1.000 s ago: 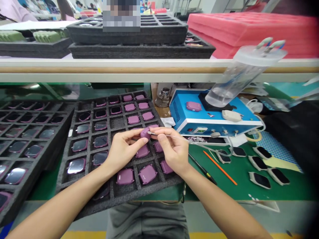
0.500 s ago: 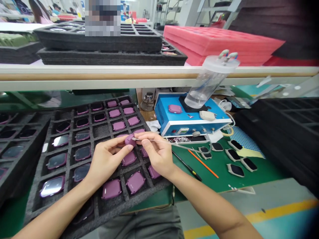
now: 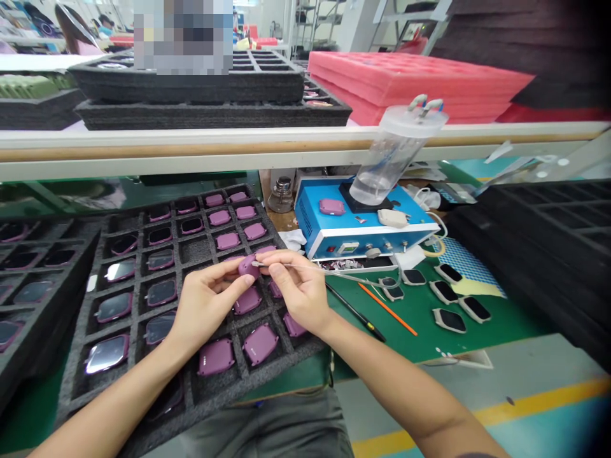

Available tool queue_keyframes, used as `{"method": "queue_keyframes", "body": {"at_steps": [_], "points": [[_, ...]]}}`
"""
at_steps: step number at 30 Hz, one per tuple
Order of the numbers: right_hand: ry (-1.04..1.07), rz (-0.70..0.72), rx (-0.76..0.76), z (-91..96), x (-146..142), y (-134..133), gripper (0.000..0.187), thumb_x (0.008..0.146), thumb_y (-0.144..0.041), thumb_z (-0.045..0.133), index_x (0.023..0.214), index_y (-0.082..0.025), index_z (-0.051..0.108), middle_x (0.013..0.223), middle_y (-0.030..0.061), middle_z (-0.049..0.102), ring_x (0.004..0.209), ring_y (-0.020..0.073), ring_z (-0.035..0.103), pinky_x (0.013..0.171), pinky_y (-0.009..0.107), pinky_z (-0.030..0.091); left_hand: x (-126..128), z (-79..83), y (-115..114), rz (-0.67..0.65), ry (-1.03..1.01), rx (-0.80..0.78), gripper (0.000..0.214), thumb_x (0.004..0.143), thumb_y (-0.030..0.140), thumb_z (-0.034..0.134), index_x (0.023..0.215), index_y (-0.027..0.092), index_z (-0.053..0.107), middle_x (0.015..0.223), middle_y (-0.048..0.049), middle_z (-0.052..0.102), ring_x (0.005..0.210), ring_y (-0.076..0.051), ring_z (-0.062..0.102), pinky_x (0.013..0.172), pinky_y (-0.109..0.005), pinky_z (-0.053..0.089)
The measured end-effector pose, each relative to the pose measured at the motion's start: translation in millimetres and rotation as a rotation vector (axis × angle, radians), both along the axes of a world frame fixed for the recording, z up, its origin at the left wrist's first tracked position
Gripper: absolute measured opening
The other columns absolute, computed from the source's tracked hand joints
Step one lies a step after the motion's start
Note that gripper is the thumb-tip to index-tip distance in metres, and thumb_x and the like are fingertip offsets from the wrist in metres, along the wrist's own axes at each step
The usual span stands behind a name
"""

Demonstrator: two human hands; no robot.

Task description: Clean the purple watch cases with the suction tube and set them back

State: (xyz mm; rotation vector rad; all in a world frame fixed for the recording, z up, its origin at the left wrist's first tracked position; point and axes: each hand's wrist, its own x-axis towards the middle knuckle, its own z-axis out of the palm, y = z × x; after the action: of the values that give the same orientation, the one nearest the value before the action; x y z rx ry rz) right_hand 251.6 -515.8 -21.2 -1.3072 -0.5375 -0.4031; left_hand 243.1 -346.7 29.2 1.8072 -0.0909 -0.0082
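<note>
My left hand [image 3: 206,300] holds a small purple watch case [image 3: 248,266] between thumb and fingers, above a black foam tray [image 3: 165,198]. My right hand [image 3: 296,287] pinches a thin metal-tipped tube [image 3: 305,266], and its tip touches or nearly touches the case's edge. The tube trails right towards a blue bench unit. Several purple cases [image 3: 260,344] sit in the tray's cells below my hands, and others lie with glossy dark faces up [image 3: 161,293].
A blue bench unit [image 3: 363,219] with a transparent canister [image 3: 391,152] stands to the right, on a green mat [image 3: 410,312] with several black-faced watch pieces [image 3: 449,320], a black pen and an orange stick. A second foam tray [image 3: 48,251] lies left; stacked trays and pink foam [image 3: 405,79] stand behind a shelf rail.
The whole scene has shifted left in view as the head turned right, and a dark foam stack has come in at the right. My hands still hold the case and tube together.
</note>
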Motion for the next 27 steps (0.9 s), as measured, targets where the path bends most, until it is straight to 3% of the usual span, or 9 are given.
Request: {"method": "queue_keyframes", "body": {"at_steps": [27], "points": [[-0.023, -0.019, 0.011, -0.2, 0.2, 1.1, 0.013, 0.101, -0.021, 0.059, 0.104, -0.021, 0.072, 0.11, 0.0062, 0.07, 0.104, 0.0179, 0.068, 0.089, 0.032, 0.06, 0.1, -4.6, 0.7, -0.031, -0.017, -0.086, 0.048, 0.069, 0.037, 0.088, 0.112, 0.02, 0.078, 0.104, -0.0036, 0.078, 0.084, -0.009, 0.073, 0.078, -0.009, 0.057]]}}
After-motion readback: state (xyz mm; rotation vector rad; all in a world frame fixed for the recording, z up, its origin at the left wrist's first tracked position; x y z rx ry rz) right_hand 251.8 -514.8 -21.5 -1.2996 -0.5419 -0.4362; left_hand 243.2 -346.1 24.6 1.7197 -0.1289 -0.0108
